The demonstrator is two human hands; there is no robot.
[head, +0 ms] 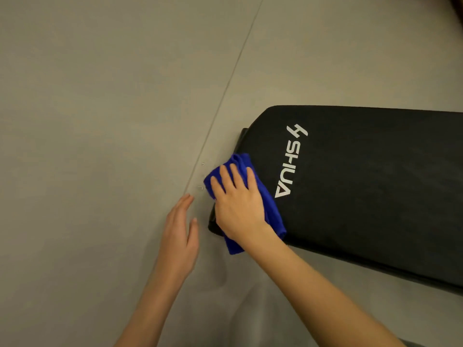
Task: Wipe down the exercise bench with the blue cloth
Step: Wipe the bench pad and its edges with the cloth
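Note:
The black padded exercise bench (363, 186) reaches in from the right edge, with a white SHUA logo near its rounded left end. A folded blue cloth (271, 211) lies over that left end, hanging a little past the pad's edge. My right hand (238, 204) presses flat on top of the cloth, fingers spread and pointing up-left. My left hand (179, 236) hovers just left of the bench over the floor, fingers straight and together, holding nothing.
Grey floor (100, 121) surrounds the bench, with a thin seam line (225, 88) running diagonally from the top centre down toward my left hand. A dark object shows at the top right corner (457, 3).

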